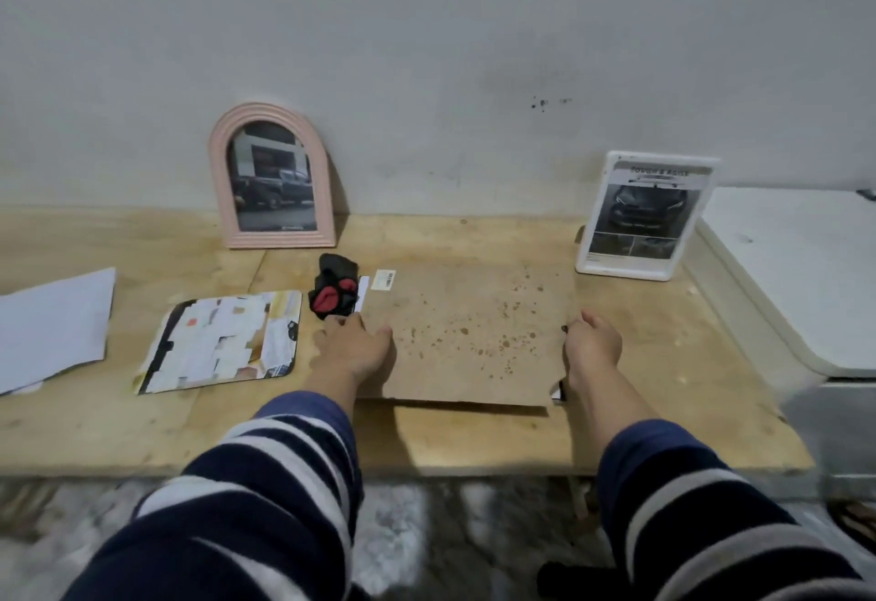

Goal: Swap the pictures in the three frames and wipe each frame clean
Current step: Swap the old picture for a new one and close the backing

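I held the brown backing board of the third frame flat on the tabletop — my left hand lay spread over its left edge, fingers fairly straight, while my right hand gripped the right edge with fingers curled around it. A sliver of white and black showed under the board's near right corner, so the frame itself seemed to lie face down beneath; I could not tell more of it. Just beyond my left hand sat the dark cloth with red patches, touching the board's far left corner. To the left of that hand lay a loose collage picture, and farther left some white paper sheets. Well beyond my hands, against the wall, stood the pink arched frame and the white frame, each showing a car picture. The step looked like seating or lifting the backing — best done evenly from both edges, kept level, so the spotted board did not bend or scrape whatever lay under it.
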A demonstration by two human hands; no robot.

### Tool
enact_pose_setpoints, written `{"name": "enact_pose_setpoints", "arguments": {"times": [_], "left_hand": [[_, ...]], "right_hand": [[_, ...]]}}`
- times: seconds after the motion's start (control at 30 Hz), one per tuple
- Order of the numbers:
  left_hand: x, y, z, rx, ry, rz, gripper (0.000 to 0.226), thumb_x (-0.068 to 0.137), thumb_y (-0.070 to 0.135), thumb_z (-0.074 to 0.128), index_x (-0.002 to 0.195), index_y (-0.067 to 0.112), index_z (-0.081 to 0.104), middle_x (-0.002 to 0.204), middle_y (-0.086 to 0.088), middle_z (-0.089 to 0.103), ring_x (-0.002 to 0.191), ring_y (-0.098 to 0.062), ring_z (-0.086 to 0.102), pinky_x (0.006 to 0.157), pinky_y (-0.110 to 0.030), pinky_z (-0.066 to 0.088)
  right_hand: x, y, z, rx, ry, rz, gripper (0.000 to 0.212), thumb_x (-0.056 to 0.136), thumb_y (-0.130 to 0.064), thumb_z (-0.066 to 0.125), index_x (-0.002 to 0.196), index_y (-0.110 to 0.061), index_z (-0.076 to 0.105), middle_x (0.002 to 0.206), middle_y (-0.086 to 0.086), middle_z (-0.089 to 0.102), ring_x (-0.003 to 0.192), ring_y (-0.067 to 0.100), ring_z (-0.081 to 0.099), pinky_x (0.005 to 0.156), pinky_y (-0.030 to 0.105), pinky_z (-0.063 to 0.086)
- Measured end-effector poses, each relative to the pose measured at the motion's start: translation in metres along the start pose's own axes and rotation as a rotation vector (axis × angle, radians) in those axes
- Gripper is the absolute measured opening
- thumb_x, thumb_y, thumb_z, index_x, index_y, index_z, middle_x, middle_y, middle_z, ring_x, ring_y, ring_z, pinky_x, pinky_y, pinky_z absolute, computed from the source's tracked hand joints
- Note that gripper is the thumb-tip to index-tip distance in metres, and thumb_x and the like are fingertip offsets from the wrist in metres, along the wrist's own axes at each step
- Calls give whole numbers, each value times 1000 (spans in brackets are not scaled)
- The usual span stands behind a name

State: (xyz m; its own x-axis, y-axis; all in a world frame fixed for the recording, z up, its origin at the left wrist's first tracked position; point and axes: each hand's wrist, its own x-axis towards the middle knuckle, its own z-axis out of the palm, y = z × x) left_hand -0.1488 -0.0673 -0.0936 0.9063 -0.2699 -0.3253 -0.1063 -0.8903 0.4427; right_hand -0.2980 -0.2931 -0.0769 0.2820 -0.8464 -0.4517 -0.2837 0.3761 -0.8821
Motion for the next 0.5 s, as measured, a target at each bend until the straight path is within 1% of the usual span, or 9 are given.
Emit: {"name": "enact_pose_setpoints", "arguments": {"times": [0.13,0.17,0.23,0.33,0.43,0.5], "left_hand": [[8,-11,0,-30,-69,-57,64,94,50,44,146,14,30,152,-15,21,136,-40,22,110,-48,27],[11,-12,0,-36,-80,-69,66,94,50,43,147,13,29,153,-15,21,137,-40,22,110,-48,27],[17,-14,2,-33,-93,-68,66,95,49,44,148,11,27,151,-17,25,135,-40,27,110,-46,28],[21,-14,6,38,-91,-38,63,97,47,43,144,7,31,144,-19,34,131,-39,35,108,-43,30],[20,-14,9,101,-92,-33,63,97,47,44,144,7,30,144,-18,32,131,-39,32,108,-45,30],[20,-14,10,118,-87,-30,63,97,47,44,144,8,29,144,-18,31,131,-38,31,107,-45,31]], "right_hand": [[3,1,15,-7,-17,1,28,98,-18,49,123,-22,60,100,0,64,88,21,63,85,42,56],[4,0,18,-11,-18,-4,28,98,-18,49,124,-23,59,102,1,64,90,22,62,86,42,55],[8,0,26,-32,-3,-11,31,98,-18,49,128,-21,59,114,3,64,97,24,62,91,43,53],[13,0,34,-51,21,-17,35,98,-16,49,132,-18,57,118,0,62,100,23,60,93,39,52],[17,-1,37,-70,25,-1,38,98,-15,49,135,-20,54,126,2,61,107,26,61,95,44,52],[19,-1,39,-78,18,-2,39,98,-15,50,136,-21,53,128,4,60,107,27,61,94,44,52]]}}
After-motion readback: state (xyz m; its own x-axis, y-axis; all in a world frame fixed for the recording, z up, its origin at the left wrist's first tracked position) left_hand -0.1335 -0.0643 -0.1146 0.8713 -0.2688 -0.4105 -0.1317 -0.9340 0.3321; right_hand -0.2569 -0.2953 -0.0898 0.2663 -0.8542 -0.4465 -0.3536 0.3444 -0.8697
